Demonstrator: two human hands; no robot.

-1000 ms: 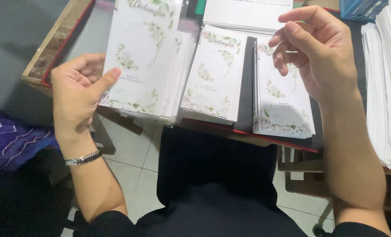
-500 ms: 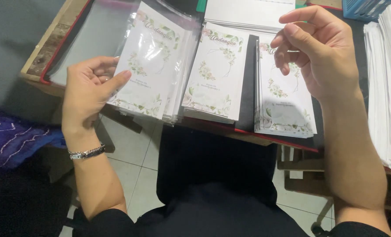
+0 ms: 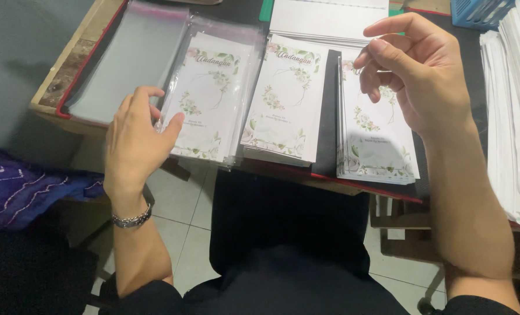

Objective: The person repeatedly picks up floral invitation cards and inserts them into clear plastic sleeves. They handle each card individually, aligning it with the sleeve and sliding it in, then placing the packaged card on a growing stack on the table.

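My left hand (image 3: 136,137) rests at the left edge of a stack of floral invitation cards in clear plastic sleeves (image 3: 210,96), thumb and fingers touching the sleeve's lower left corner. A second stack of floral cards (image 3: 286,99) lies beside it in the middle. My right hand (image 3: 420,76) hovers over a third stack of floral cards (image 3: 376,140) at the right, fingers curled together; whether they pinch anything I cannot tell. A pile of empty clear sleeves (image 3: 125,61) lies at the far left of the table.
White folded sheets (image 3: 330,17) lie at the back. A tall stack of white paper (image 3: 513,116) stands at the right, with a blue basket (image 3: 481,11) behind it. The wooden table edge (image 3: 55,87) runs along the left. Purple cloth (image 3: 20,186) sits below left.
My left hand has set the sleeved card down onto its stack and slid to the stack's lower left corner. My right hand stays over the right stack.
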